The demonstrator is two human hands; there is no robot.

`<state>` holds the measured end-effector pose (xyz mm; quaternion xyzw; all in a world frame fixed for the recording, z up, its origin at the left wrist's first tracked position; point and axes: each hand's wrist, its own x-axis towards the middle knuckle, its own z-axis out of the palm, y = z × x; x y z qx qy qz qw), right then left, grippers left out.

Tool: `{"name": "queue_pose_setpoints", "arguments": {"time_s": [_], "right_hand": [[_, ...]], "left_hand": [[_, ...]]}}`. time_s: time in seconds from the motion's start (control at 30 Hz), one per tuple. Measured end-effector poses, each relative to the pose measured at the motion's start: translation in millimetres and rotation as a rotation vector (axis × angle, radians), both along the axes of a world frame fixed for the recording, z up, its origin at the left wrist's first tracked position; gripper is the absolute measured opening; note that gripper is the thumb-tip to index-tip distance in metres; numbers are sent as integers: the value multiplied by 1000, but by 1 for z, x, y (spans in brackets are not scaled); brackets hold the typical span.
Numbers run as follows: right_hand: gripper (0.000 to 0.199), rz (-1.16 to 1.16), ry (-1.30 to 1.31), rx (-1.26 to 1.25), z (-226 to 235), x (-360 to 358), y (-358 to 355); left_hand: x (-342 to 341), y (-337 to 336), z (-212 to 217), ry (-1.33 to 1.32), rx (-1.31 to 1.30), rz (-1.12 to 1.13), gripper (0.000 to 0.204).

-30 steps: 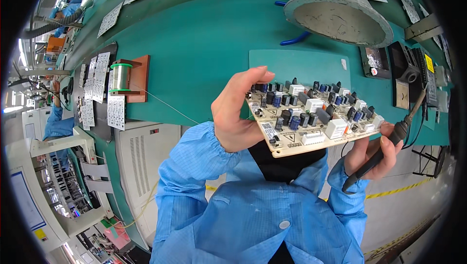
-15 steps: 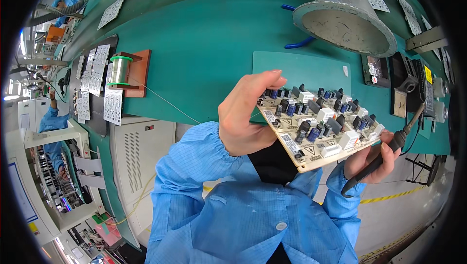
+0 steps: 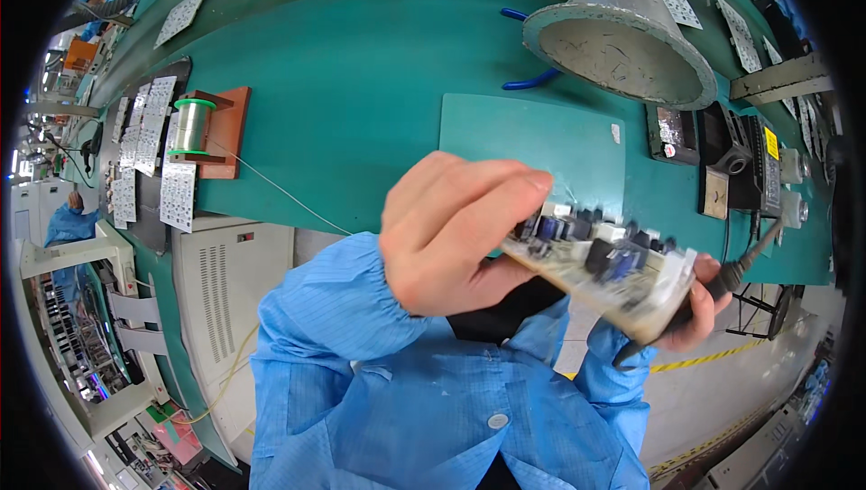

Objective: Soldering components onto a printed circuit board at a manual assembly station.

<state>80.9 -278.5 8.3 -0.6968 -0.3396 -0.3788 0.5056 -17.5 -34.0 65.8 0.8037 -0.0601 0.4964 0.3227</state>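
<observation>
A circuit board [image 3: 603, 281] crowded with capacitors and white connectors hangs tilted above the bench's near edge, its near part smeared by motion. My left hand [image 3: 456, 233] grips its left end, thumb and fingers closed on the edge. At the board's right end, my right hand [image 3: 700, 305] is wrapped round the dark handle of a soldering iron [image 3: 726, 281] and also seems to touch the board. The iron's thin shaft points away to the right. From a spool of solder wire [image 3: 190, 126] on a brown stand, a strand runs toward my left sleeve, where it disappears.
A metal fume hood [image 3: 631, 52] overhangs a green mat [image 3: 532, 134]; blue-handled pliers [image 3: 532, 82] lie beside it. Dark soldering equipment [image 3: 753, 161] stands at the right. More boards [image 3: 153, 129] lie at the left and along the back. Another person in blue is at far left.
The board has tipped and swung, so its component side now shows at a shallower angle. My left hand has turned over its edge, fingers further forward. The whole view has shifted slightly right.
</observation>
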Motion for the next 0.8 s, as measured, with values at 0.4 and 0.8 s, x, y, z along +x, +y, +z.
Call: {"name": "queue_pose_setpoints", "arguments": {"time_s": [0.4,0.8], "right_hand": [[31,11,525,-294,-12,-4,17],[46,468,465,-334,19,22,19]], "left_hand": [[11,10,-52,383,76,257,38],[-42,18,-59,580,-224,141,18]]}}
